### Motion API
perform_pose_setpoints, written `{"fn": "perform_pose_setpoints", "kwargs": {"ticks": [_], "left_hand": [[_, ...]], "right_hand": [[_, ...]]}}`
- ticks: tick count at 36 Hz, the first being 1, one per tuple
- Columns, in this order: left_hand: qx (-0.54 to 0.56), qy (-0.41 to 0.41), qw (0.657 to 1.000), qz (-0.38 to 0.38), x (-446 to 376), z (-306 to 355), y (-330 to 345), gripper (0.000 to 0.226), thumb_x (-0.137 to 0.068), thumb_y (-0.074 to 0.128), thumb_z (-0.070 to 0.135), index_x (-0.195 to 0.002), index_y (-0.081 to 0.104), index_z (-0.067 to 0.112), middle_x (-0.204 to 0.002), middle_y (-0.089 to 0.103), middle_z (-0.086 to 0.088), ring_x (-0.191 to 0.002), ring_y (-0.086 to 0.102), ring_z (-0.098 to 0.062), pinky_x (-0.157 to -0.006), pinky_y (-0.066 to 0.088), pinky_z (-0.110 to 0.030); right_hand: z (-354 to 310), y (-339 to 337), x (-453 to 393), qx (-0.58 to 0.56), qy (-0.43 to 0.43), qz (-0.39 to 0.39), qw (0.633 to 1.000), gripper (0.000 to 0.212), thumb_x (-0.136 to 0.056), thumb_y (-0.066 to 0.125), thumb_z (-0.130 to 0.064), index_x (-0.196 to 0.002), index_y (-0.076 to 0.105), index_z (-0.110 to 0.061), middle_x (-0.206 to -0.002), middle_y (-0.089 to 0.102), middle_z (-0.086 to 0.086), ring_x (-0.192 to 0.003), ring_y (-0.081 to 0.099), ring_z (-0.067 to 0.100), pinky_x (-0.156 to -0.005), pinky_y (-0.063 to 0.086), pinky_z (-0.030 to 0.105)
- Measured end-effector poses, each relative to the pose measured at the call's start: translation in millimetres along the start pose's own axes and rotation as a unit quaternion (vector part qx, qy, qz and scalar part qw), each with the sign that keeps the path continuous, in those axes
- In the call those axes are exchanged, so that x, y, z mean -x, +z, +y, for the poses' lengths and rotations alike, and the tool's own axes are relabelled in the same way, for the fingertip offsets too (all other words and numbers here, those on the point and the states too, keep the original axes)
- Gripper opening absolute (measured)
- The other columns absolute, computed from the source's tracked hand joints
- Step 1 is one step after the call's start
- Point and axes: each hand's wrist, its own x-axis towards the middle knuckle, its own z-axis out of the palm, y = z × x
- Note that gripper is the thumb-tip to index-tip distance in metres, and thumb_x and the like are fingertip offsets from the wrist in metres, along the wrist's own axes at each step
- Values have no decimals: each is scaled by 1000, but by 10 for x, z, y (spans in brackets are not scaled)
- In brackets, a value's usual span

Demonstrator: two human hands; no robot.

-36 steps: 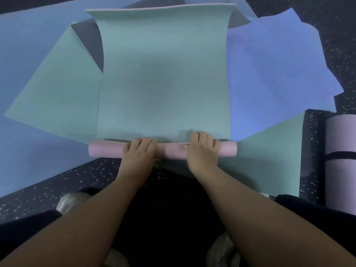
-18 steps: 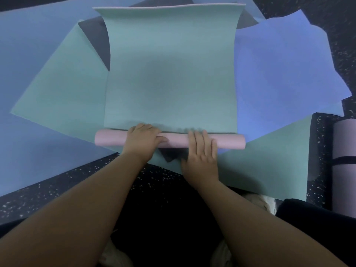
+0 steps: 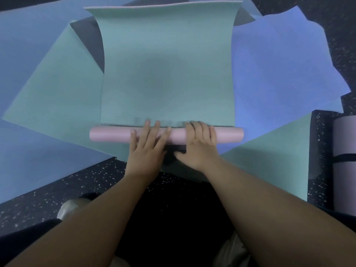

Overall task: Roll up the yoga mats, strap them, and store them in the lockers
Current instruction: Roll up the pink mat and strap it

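Note:
A teal yoga mat (image 3: pixel 167 60) with a pink underside lies stretched away from me, its near end rolled into a thin pink roll (image 3: pixel 109 134). Both hands lie on top of that roll. My left hand (image 3: pixel 147 146) presses it with straight, spread fingers whose tips reach the flat teal part. My right hand (image 3: pixel 198 146) rests beside it, fingers over the roll and thumb spread on the near side. The middle of the roll is hidden under my hands.
Other flat mats lie underneath and around: a teal one (image 3: pixel 55 97) at left and right, blue ones (image 3: pixel 279 70) on both sides, a dark grey one (image 3: pixel 86 37). A rolled, strapped lilac mat (image 3: pixel 344 170) lies at the right edge. Dark speckled floor (image 3: pixel 57 187) and my knees are near.
The pink roll has moved away from me over the teal mat. My left hand's fingers, curled over the roll before, are now straight and spread.

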Motion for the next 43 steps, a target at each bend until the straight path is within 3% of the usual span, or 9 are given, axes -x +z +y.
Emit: {"fn": "perform_pose_setpoints", "kwargs": {"ticks": [2, 7, 15, 21, 28, 32, 36, 39, 43], "left_hand": [[-15, -24, 1000, -13, 7, 50, 12, 75, -84, 67, 37, -147, 30, 20, -152, 33, -18, -142, 20, -37, -112, 8, -57], [-11, -66, 995, -73, -79, 120, -42, 72, -85, 32, 55, -147, 29, 19, -153, 31, -20, -142, 19, -39, -111, 7, -58], [-13, -57, 993, -101, -289, 91, -180, 82, -91, 46, 56, -155, 5, 25, -162, 2, -13, -148, -4, -35, -116, -3, -55], [-25, -55, 987, -151, -490, 19, -240, 83, -93, 38, 62, -153, -9, 30, -162, -9, -11, -148, -10, -33, -116, -3, -52], [-14, -49, 980, -191, -680, -81, -285, 80, -92, 32, 66, -152, -10, 35, -162, -8, -10, -148, -11, -30, -117, -3, -50], [0, -40, 978, -206, -760, -132, -324, 80, -89, 30, 71, -152, -6, 37, -162, -9, -8, -148, -12, -28, -118, -3, -49], [3, -31, 980, -194, -827, -145, -359, 83, -86, 26, 75, -153, -2, 36, -162, -7, -6, -149, -10, -27, -117, -2, -51], [-19, -35, 987, -155, -812, -114, -334, 88, -83, 24, 75, -155, 5, 29, -162, 0, -9, -149, -3, -30, -116, 1, -54], [10, -6, 999, -50, -668, -75, -208, 75, -86, 33, 60, -142, 46, 12, -144, 45, -21, -133, 41, -43, -105, 27, -66]], "right_hand": [[1, -2, -11, 1, -1, -1, 1000, 96, -83, 56, -57, -153, 3, -19, -157, 6, 3, -146, -3, 24, -117, -14, 42], [17, -37, -78, 8, -5, -2, 1000, 95, -81, 59, -56, -152, 8, -20, -154, 11, 3, -144, 2, 25, -117, -12, 41], [5, -170, -203, 30, -3, 2, 1000, 82, -83, 60, -44, -150, 17, -25, -151, 20, 4, -141, 15, 27, -118, -4, 40], [0, 109, -51, -48, 0, 208, 977, 65, -63, 59, -15, -128, 56, -6, -128, 56, 15, -122, 49, 36, -109, 23, 47], [-18, 310, 117, 14, 6, 219, 976, 87, -60, 73, -14, -141, 41, -9, -143, 50, 13, -135, 44, 32, -108, 27, 50], [-78, 255, 48, 12, 44, 191, 980, 99, -57, 81, -31, -142, 34, -12, -145, 49, 11, -136, 40, 29, -108, 34, 55], [-113, 215, -51, -5, 62, 146, 987, 105, -57, 80, -46, -145, 35, -9, -148, 43, 13, -140, 32, 33, -109, 24, 61], [-95, 107, -103, -23, 53, 88, 994, 98, -84, 61, -52, -156, 9, -12, -163, 6, 6, -150, -3, 30, -115, -8, 54], [-87, -6, -153, -31, 60, 30, 997, 94, -89, 46, -58, -155, -8, -19, -161, -14, -3, -146, -23, 22, -112, -21, 49]]}}
